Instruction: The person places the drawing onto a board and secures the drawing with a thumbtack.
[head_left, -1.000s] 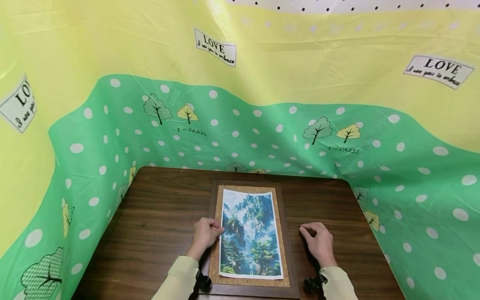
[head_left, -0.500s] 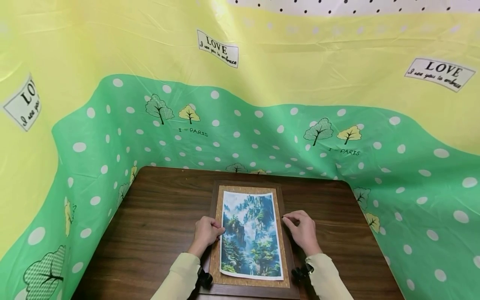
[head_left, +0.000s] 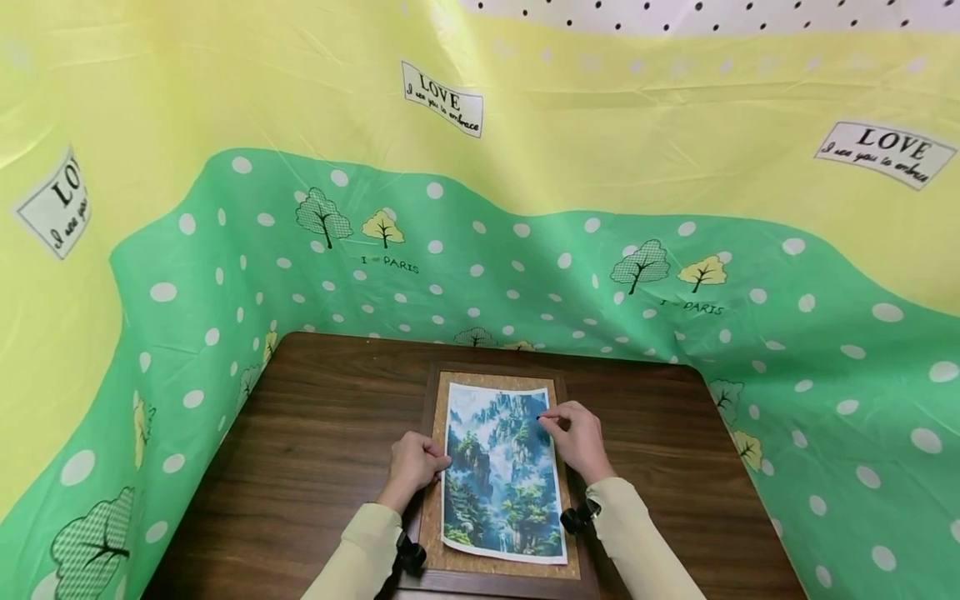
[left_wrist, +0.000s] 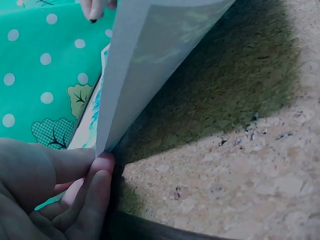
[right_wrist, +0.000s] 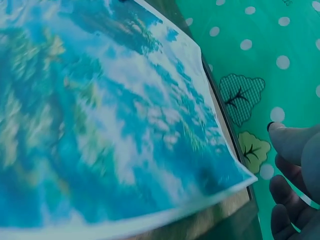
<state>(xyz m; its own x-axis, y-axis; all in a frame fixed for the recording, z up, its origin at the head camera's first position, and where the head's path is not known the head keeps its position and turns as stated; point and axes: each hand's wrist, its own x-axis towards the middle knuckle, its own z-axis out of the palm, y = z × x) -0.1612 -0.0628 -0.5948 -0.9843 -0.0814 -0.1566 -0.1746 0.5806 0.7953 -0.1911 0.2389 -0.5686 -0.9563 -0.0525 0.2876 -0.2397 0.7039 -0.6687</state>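
Note:
A landscape print on white paper lies over a framed cork board. My left hand pinches the paper's left edge between thumb and fingers; in the left wrist view the paper slopes up off the bare cork. Above the upper right part of the print is my right hand. Between its thumb and finger sits a small black object, too small to name, also visible at the thumb tip in the right wrist view. The print's corner curls up there.
The board lies on a dark wood-grain table. A green and yellow curtain with dots and trees hangs behind and at both sides. A black wrist camera is strapped to the left wrist, and another to the right.
My right hand has moved left and away from me, from the table right of the board to over the print's upper right side, carrying the small black object. The left hand keeps its pinch.

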